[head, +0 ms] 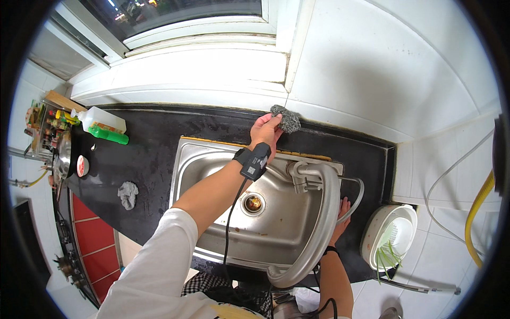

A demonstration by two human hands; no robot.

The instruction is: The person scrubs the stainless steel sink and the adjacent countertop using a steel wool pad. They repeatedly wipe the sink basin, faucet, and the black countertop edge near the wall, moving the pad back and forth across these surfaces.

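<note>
My left hand (265, 127) pinches a grey steel-wool scourer (290, 121) against the raised back edge of the black countertop (155, 131), just below the white wall tiles. That arm reaches across the stainless-steel sink (295, 227), whose drain (253, 203) holds some food scraps. My right hand (342, 221) rests on the counter to the right of the sink, partly hidden behind the curved faucet spout (328, 215). Its fingers lie beside a thin bent metal tube (358, 191), and no object shows in it.
On the left are a crumpled grey cloth (128, 195), a green bottle (108, 134), a white plastic jug (104, 119), a small bowl (83, 166) and a pan (63, 155). At the right edge stands a white basin (388, 235) with green leaves. The window (179, 20) is above.
</note>
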